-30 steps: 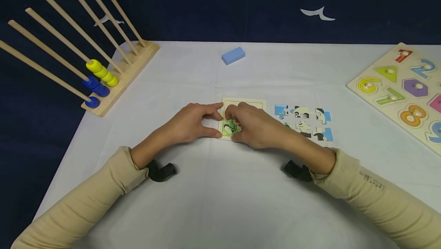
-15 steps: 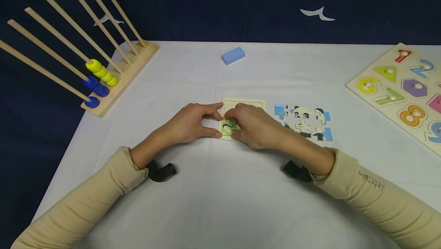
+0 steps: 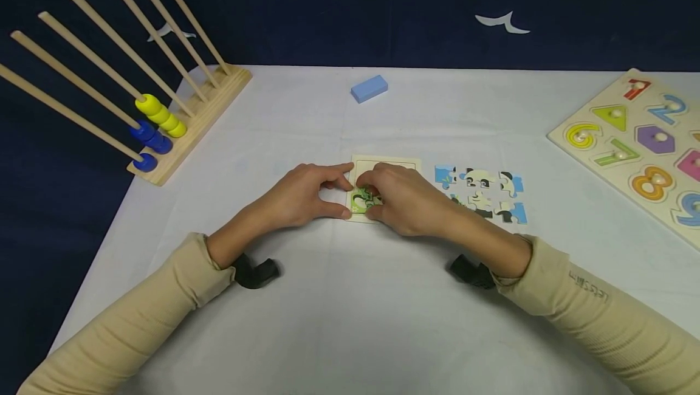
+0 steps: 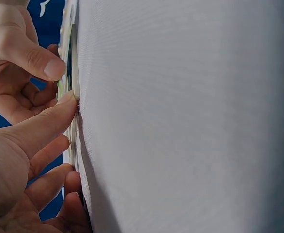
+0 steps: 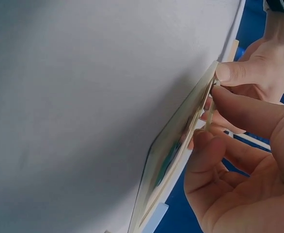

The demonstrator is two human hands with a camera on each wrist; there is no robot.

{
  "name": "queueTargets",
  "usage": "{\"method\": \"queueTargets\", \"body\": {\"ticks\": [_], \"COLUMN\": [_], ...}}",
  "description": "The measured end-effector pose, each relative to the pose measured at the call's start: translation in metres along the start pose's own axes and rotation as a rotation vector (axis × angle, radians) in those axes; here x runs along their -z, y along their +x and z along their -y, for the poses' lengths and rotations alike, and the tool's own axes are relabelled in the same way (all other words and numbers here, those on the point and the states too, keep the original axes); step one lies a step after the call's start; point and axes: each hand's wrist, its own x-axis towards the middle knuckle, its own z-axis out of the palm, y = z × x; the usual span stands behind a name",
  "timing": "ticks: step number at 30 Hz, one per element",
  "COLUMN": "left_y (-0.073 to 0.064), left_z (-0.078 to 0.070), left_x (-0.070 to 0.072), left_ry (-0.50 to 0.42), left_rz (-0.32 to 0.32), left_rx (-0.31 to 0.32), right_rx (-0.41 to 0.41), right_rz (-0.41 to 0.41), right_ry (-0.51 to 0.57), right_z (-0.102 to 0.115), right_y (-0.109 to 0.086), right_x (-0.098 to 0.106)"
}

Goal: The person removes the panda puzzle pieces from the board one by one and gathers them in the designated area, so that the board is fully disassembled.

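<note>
My left hand (image 3: 301, 195) holds the left edge of a small wooden puzzle board (image 3: 386, 158), thumb near its front corner and index finger farther back. Between the thumb and fingers of my right hand (image 3: 411, 202) is a green and white puzzle piece (image 3: 362, 200), over the board's front left part. In the right wrist view the piece (image 5: 210, 115) appears edge-on, tilted close to the board's face. The right hand covers much of the board in the head view. Several loose panda puzzle pieces (image 3: 479, 177) lie in rows just right of it.
A wooden bead abacus (image 3: 224, 88) with blue and yellow beads stands at the back left. A blue block (image 3: 369, 89) lies at the back middle. A number and shape puzzle board (image 3: 593, 158) lies at the right. White cloth (image 3: 339, 316) covers the table.
The right fingers have turned and shifted the green piece slightly, so its picture shows at a different angle and lies flatter. The left hand and the board stay in place.
</note>
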Motion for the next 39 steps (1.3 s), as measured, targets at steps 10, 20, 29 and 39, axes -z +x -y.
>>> {"method": "queueTargets", "body": {"ticks": [10, 20, 29, 39], "left_y": [0.002, 0.000, 0.000, 0.000], "left_z": [0.000, 0.000, -0.001, -0.002], "left_x": [0.001, 0.001, 0.000, -0.002], "left_ry": [-0.006, -0.007, -0.009, -0.013], "left_rz": [0.004, 0.005, 0.006, -0.004], "left_rx": [0.008, 0.016, 0.019, 0.018], "right_rx": [-0.010, 0.025, 0.031, -0.007], "right_rz": [-0.015, -0.023, -0.027, -0.043], "right_ry": [0.009, 0.034, 0.031, 0.049], "right_z": [-0.004, -0.010, -0.016, -0.023], "right_y": [-0.005, -0.015, -0.024, -0.043], "right_x": [0.005, 0.011, 0.013, 0.022]}}
